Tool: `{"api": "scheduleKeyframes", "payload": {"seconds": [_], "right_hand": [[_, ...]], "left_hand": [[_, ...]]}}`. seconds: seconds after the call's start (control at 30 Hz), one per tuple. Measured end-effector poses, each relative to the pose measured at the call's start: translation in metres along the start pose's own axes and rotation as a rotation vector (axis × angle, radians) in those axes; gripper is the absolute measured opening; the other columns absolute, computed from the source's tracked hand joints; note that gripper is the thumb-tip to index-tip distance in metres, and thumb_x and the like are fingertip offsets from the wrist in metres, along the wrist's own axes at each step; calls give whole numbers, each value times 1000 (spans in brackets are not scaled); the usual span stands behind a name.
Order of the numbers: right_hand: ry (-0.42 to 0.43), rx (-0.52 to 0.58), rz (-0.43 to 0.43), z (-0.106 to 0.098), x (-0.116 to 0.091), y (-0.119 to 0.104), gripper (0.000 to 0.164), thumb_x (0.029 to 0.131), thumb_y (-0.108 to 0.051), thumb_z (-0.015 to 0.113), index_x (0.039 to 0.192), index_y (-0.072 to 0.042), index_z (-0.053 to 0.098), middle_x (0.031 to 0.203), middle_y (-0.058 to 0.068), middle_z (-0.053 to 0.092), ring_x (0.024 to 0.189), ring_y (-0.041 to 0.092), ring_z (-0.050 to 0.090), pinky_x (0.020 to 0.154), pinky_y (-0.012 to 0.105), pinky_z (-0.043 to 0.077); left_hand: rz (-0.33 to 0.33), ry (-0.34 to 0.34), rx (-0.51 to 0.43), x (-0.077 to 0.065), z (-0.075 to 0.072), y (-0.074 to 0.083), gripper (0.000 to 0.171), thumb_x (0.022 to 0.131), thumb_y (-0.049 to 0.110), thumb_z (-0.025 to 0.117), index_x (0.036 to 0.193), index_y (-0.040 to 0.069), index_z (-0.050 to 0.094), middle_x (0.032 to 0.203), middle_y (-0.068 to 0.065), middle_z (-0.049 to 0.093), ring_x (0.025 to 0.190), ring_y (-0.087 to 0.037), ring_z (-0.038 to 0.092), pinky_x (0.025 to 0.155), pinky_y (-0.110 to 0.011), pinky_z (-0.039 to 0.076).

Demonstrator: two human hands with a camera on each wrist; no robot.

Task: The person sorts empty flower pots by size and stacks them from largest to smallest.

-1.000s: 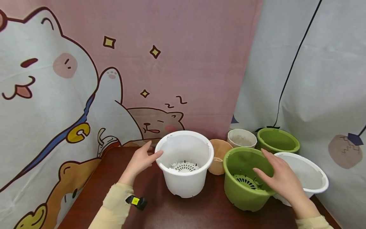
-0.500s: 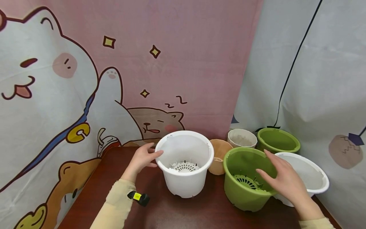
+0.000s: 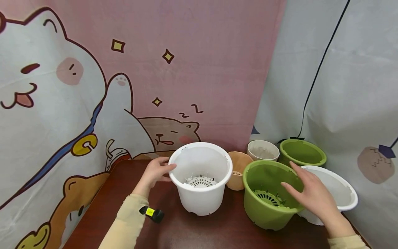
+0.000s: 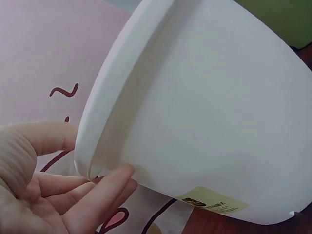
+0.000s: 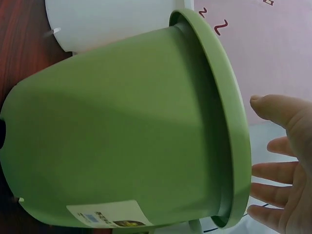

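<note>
A white plastic plant pot with a slotted floor stands upright on the brown table. My left hand is at its left rim. In the left wrist view, the thumb of the left hand reaches over the rim while the fingers lie under it against the outer wall. A yellow label shows low on the pot. To the right stands a green plant pot, also upright. Beside its right rim hovers my right hand, fingers spread. The right wrist view shows the thumb of the right hand apart from the rim.
A small orange pot stands between and behind the two pots. At the back right are a small cream pot, another green pot and a white pot. Printed cloth hangs behind the table.
My left fingers have drawn in at the white pot's rim. The right hand has shifted slightly to the right beside the green pot. The pots have not moved.
</note>
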State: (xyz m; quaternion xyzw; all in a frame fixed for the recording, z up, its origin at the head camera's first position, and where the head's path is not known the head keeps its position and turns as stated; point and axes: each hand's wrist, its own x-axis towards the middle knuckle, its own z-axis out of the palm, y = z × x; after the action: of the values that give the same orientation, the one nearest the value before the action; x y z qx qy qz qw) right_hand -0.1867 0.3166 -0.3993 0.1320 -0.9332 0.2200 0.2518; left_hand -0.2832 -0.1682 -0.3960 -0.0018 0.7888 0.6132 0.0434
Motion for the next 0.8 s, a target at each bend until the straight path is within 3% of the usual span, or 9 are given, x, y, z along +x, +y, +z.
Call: {"api": "scheduleKeyframes", "payload": {"seconds": [0.33, 0.8], "right_hand": [[-59, 6, 41, -6, 2, 12, 83, 89, -34, 75, 152, 2, 34, 132, 37, 50, 114, 56, 47, 89, 69, 40], [-75, 1, 58, -11, 9, 16, 81, 90, -35, 74, 150, 4, 35, 134, 37, 49, 116, 57, 47, 90, 69, 40]], "left_hand": [[-24, 6, -56, 2, -2, 0, 48, 91, 6, 70, 134, -7, 54, 115, -26, 63, 100, -44, 66, 71, -47, 62], [-55, 20, -61, 2, -3, 2, 43, 91, 4, 69, 132, -7, 57, 117, -25, 63, 100, -43, 66, 69, -42, 62]]}}
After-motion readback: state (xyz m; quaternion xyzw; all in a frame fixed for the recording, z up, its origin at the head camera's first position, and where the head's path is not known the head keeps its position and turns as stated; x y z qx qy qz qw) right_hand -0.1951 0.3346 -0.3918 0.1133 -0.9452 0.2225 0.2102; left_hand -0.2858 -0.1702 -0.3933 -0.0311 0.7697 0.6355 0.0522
